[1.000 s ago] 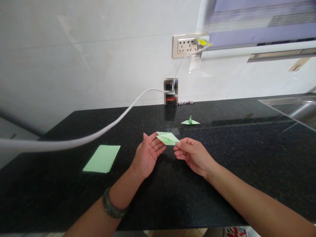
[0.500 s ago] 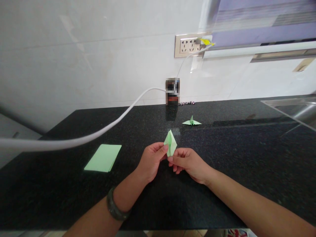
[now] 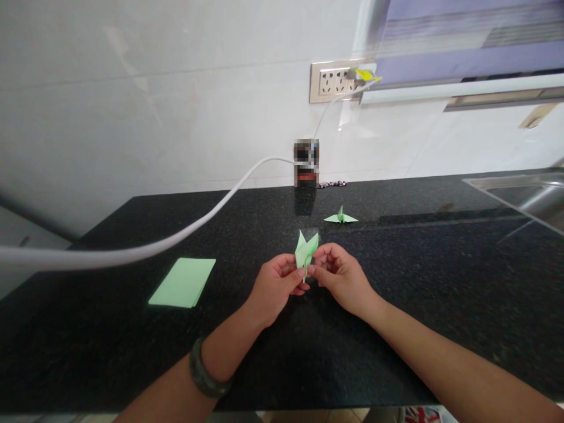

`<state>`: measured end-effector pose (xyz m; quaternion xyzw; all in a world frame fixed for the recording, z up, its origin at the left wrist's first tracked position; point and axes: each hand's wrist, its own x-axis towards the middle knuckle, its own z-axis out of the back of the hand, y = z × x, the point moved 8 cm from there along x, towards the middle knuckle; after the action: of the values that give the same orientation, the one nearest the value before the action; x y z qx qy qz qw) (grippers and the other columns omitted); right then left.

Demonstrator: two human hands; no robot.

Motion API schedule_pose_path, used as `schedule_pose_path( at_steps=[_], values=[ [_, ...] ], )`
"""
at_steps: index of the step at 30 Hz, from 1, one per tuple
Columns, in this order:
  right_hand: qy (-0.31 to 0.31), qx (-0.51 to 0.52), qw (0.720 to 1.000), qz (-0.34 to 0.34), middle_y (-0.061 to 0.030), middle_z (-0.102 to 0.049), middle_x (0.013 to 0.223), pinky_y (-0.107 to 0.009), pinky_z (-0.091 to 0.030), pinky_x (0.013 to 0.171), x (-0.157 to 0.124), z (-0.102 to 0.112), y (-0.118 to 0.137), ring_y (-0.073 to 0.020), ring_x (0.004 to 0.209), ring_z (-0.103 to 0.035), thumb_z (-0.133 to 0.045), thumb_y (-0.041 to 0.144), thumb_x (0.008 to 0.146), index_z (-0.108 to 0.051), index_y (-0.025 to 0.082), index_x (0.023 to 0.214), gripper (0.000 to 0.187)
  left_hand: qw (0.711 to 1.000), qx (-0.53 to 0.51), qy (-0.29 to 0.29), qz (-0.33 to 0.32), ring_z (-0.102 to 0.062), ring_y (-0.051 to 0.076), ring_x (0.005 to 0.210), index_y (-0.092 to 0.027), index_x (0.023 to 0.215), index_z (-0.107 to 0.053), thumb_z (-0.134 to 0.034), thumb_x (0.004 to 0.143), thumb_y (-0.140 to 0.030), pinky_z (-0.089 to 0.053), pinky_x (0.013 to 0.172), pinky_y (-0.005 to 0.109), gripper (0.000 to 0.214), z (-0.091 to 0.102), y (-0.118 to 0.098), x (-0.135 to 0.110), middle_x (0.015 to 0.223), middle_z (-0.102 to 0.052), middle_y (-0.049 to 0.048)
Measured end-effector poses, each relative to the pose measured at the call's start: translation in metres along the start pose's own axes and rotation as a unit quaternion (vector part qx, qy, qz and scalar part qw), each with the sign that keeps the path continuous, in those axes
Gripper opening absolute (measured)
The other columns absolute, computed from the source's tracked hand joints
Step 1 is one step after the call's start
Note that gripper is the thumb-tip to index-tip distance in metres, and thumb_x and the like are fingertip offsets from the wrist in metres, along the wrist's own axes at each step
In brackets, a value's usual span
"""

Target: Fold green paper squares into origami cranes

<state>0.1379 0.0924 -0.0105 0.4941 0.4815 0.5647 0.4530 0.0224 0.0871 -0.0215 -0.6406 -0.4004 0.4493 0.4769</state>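
Between my two hands is a small piece of folded light-green paper (image 3: 304,249), held just above the dark counter with two points spread apart at its top. My left hand (image 3: 278,285) pinches its lower left side, thumb in front. On the other side, my right hand (image 3: 341,273) is closed on the right edge with thumb and index finger. A finished green paper crane (image 3: 341,217) stands on the counter beyond my hands, wings out. To the left lies a stack of green paper sheets (image 3: 183,283). Fingers behind the folded paper are partly hidden.
A white cable (image 3: 207,217) arches across the left toward a pixelated object (image 3: 306,163) against the wall. Beside that object lies a beaded string (image 3: 333,184). A wall socket (image 3: 328,82) holds a plug. At the right is a metal sink (image 3: 529,194) set into the black counter (image 3: 418,282).
The folded paper went from a closed diamond to having its top points spread apart. My right hand moved up from the bottom tip to the paper's right side.
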Motion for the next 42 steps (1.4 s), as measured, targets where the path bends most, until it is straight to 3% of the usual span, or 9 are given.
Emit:
schedule_pose_path(
  at_steps=[5, 12, 15, 18, 22, 26, 32, 38, 42],
  values=[
    [0.021, 0.028, 0.999, -0.005, 0.0037, -0.052, 0.063, -0.022, -0.040, 0.051, 0.000, -0.004, 0.001, -0.0090, 0.054, -0.049, -0.060, 0.024, 0.071, -0.051, 0.019, 0.082, 0.015, 1.000, 0.008, 0.012, 0.004, -0.060, 0.011, 0.060, -0.014, 0.083, -0.062, -0.059, 0.070, -0.037, -0.047, 0.056, 0.022, 0.027, -0.001, 0.001, 0.000, 0.077, -0.065, 0.0049],
    [0.059, -0.029, 0.996, 0.058, -0.0024, -0.056, 0.077, -0.027, -0.046, 0.061, -0.006, -0.010, 0.012, -0.0121, 0.065, -0.054, -0.056, 0.022, 0.075, -0.058, 0.018, 0.078, 0.006, 1.000, -0.013, -0.005, 0.001, -0.060, 0.011, 0.058, -0.012, 0.080, -0.061, -0.063, 0.067, -0.039, -0.047, 0.055, 0.022, 0.030, 0.004, 0.006, 0.002, 0.069, -0.064, 0.0034],
    [0.017, 0.011, 0.999, 0.041, -0.0002, -0.055, 0.071, -0.025, -0.045, 0.056, -0.004, -0.002, 0.010, -0.0115, 0.062, -0.054, -0.057, 0.023, 0.075, -0.054, 0.019, 0.087, 0.013, 1.000, -0.017, -0.014, 0.002, -0.060, 0.011, 0.058, -0.012, 0.081, -0.061, -0.063, 0.068, -0.038, -0.047, 0.056, 0.023, 0.029, 0.005, 0.006, 0.002, 0.070, -0.064, 0.0040],
    [-0.025, -0.027, 0.997, 0.064, 0.0002, -0.053, 0.071, -0.024, -0.043, 0.054, -0.002, 0.007, 0.012, -0.0113, 0.062, -0.052, -0.061, 0.023, 0.072, -0.054, 0.020, 0.091, 0.021, 1.000, -0.018, -0.011, 0.004, -0.060, 0.012, 0.059, -0.012, 0.081, -0.062, -0.064, 0.067, -0.036, -0.047, 0.057, 0.024, 0.028, 0.004, 0.005, 0.001, 0.071, -0.065, 0.0046],
    [-0.021, -0.122, 0.981, 0.147, -0.0027, -0.052, 0.079, -0.025, -0.043, 0.056, -0.005, 0.008, 0.026, -0.0127, 0.067, -0.051, -0.059, 0.022, 0.073, -0.061, 0.021, 0.085, 0.013, 1.000, -0.008, 0.001, 0.001, -0.060, 0.013, 0.061, -0.014, 0.084, -0.064, -0.065, 0.066, -0.037, -0.045, 0.059, 0.024, 0.029, 0.001, 0.001, 0.000, 0.072, -0.065, 0.0044],
    [0.001, -0.165, 0.964, 0.206, -0.0026, -0.052, 0.079, -0.025, -0.042, 0.055, -0.008, 0.005, 0.039, -0.0128, 0.068, -0.051, -0.055, 0.017, 0.075, -0.061, 0.024, 0.089, 0.017, 1.000, -0.008, 0.011, -0.017, -0.057, 0.012, 0.062, -0.013, 0.077, -0.065, -0.066, 0.065, -0.035, -0.043, 0.059, 0.024, 0.024, -0.001, -0.001, 0.000, 0.067, -0.063, 0.0030],
    [0.028, -0.196, 0.947, 0.253, -0.0015, -0.052, 0.075, -0.026, -0.044, 0.059, -0.012, 0.001, 0.047, -0.0122, 0.067, -0.053, -0.050, 0.015, 0.078, -0.065, 0.027, 0.088, 0.022, 0.999, -0.019, 0.016, -0.037, -0.052, 0.011, 0.059, -0.013, 0.071, -0.067, -0.067, 0.063, -0.028, -0.040, 0.060, 0.024, 0.017, -0.001, -0.001, 0.001, 0.061, -0.060, 0.0008],
    [0.054, -0.272, 0.909, 0.312, -0.0035, -0.054, 0.079, -0.027, -0.043, 0.059, -0.020, -0.003, 0.050, -0.0137, 0.070, -0.053, -0.050, 0.013, 0.078, -0.065, 0.028, 0.090, 0.024, 0.998, -0.044, 0.030, -0.027, -0.051, 0.011, 0.056, -0.014, 0.074, -0.068, -0.065, 0.066, -0.028, -0.040, 0.061, 0.025, 0.016, -0.005, -0.003, -0.001, 0.061, -0.062, 0.0013],
    [0.048, -0.268, 0.910, 0.312, -0.0042, -0.052, 0.082, -0.028, -0.043, 0.060, -0.018, -0.002, 0.049, -0.0144, 0.072, -0.052, -0.051, 0.014, 0.077, -0.063, 0.026, 0.094, 0.025, 0.999, 0.007, 0.017, -0.045, -0.051, 0.012, 0.056, -0.014, 0.072, -0.068, -0.063, 0.066, -0.030, -0.039, 0.058, 0.024, 0.018, -0.002, -0.006, -0.001, 0.059, -0.061, 0.0016]
  ],
)
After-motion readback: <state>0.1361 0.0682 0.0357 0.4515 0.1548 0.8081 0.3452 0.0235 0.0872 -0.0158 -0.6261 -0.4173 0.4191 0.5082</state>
